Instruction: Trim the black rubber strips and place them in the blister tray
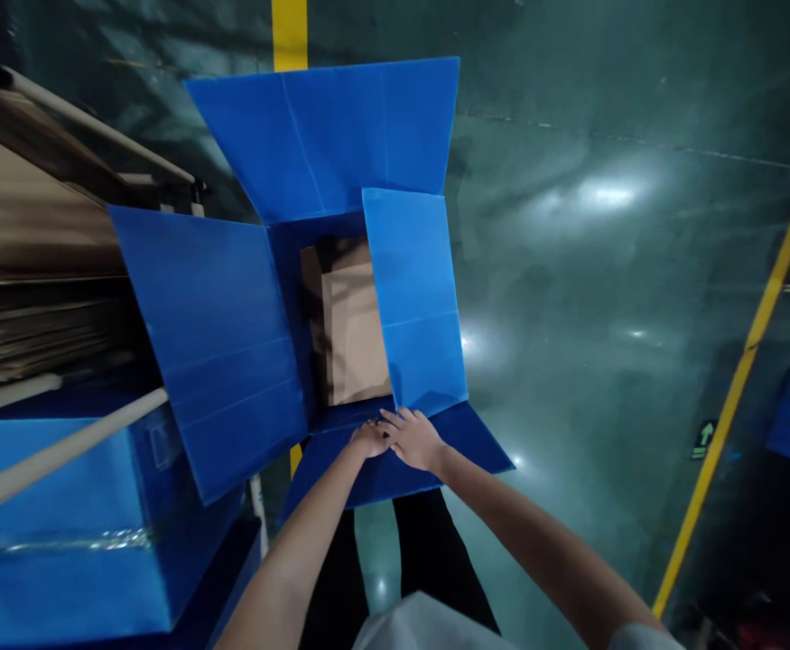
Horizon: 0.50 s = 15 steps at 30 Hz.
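An upright blue corrugated plastic box (286, 298) stands in front of me with its flaps folded out. Inside it lies a brown cardboard carton (357, 334), partly covered by the box's right flap (418, 298). My left hand (369, 441) is over the near flap (395, 474), its fingers curled. My right hand (413, 439) touches it from the right, with fingers stretched out toward the left one. A small dark spot shows between the two hands; I cannot make out what it is.
On the left a rack with pale tubes (62, 451) holds stacked flat cardboard (35, 329) and a taped blue box (49, 533). The far flap (340, 135) and left flap (218, 352) spread outward. A yellow line (733, 397) crosses the green floor (590, 298) at right.
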### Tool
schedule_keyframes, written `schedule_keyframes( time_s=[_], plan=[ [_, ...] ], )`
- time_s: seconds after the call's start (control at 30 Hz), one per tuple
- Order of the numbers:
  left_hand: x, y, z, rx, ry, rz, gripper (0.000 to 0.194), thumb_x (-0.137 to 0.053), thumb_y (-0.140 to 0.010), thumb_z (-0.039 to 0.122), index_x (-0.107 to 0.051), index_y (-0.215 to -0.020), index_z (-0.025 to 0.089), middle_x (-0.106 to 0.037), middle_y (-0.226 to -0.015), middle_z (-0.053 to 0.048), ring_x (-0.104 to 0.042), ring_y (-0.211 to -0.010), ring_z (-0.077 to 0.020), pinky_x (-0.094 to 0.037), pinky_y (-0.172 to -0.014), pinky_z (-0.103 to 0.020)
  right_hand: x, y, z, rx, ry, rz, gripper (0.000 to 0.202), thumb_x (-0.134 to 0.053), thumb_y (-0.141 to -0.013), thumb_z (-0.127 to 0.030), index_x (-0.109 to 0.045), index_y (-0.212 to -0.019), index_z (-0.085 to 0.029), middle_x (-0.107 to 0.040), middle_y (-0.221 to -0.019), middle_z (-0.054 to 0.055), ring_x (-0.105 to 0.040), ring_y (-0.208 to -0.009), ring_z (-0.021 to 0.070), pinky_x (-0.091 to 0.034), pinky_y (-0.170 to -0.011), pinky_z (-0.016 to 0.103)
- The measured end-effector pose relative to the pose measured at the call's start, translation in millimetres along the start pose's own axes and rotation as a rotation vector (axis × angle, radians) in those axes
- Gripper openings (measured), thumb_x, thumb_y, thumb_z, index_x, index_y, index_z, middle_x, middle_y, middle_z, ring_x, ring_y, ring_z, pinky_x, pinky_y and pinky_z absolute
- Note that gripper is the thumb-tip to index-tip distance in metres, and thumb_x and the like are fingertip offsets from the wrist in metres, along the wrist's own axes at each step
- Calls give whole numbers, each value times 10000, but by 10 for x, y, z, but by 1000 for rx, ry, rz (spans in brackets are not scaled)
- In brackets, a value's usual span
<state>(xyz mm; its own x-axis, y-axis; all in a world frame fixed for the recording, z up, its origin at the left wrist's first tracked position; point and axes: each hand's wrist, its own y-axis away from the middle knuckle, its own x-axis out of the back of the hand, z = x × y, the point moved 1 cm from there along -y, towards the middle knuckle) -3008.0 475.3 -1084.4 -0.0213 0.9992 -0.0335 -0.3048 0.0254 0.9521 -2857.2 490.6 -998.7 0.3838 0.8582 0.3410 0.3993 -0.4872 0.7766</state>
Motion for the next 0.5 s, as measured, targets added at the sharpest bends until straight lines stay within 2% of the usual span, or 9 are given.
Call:
schedule_keyframes(
  time_s=[0.1, 0.17, 0.23, 0.3, 0.37, 0.43, 0.5],
  plan=[
    [-256, 124, 166, -12, -5, 2, 725, -360, -928, 628, -325, -1514, 204, -219, -1611, -151, -193, -1485, -327, -195, -1177, -539, 13, -205, -26, -48, 27, -15, 378, -676, -797, -271, -666, -1171, -332, -622, -1308, 46, -445, -1308, 307, -347, -1095, 478],
    [-382, 240, 213, -19, -9, 22, 809, -304, -890, 704, -241, -1549, 239, -115, -1636, -121, -85, -1507, -325, -132, -1192, -530, 56, -148, 23, -89, 39, -1, 293, -673, -828, -343, -687, -1114, -284, -651, -1237, 80, -485, -1259, 298, -350, -1086, 502],
    [-486, 353, 211, -8, -18, 44, 887, -330, -840, 756, -203, -1558, 252, -78, -1640, -109, -49, -1509, -331, -96, -1193, -542, 131, 100, 128, -125, 44, 33, 274, -601, -892, -392, -682, -1098, -230, -646, -1222, 94, -527, -1199, 265, -378, -1059, 488],
    [-578, 449, 180, 37, -30, 69, 930, -380, -813, 766, -196, -1560, 242, -72, -1639, -119, -41, -1506, -351, -88, -1188, -561, 232, 491, 307, -179, 49, 90, 268, -513, -937, -360, -686, -1088, -222, -642, -1225, 96, -552, -1152, 256, -414, -1020, 458],
    [-654, 524, 149, 111, -41, 98, 933, -390, -817, 755, -197, -1560, 224, -76, -1636, -140, -54, -1498, -383, -111, -1174, -589, 348, 924, 574, -276, 65, 184, 331, -427, -946, -295, -677, -1157, -251, -609, -1299, 109, -516, -1199, 307, -406, -1015, 486],
    [-709, 586, 150, 185, -58, 131, 910, -375, -841, 730, -193, -1561, 203, -99, -1629, -172, -88, -1486, -417, -149, -1150, -623, 445, 1291, 911, -448, 63, 338, 460, -354, -943, -253, -551, -1359, -253, -467, -1468, 123, -360, -1349, 386, -315, -1067, 585],
    [-747, 632, 191, 223, -89, 161, 859, -405, -869, 661, -189, -1562, 201, -128, -1622, -190, -139, -1475, -429, -198, -1129, -631, 473, 1506, 1271, -693, -52, 513, 563, -370, -930, -233, -369, -1493, -249, -323, -1563, 119, -182, -1447, 414, -221, -1095, 665]
  ],
)
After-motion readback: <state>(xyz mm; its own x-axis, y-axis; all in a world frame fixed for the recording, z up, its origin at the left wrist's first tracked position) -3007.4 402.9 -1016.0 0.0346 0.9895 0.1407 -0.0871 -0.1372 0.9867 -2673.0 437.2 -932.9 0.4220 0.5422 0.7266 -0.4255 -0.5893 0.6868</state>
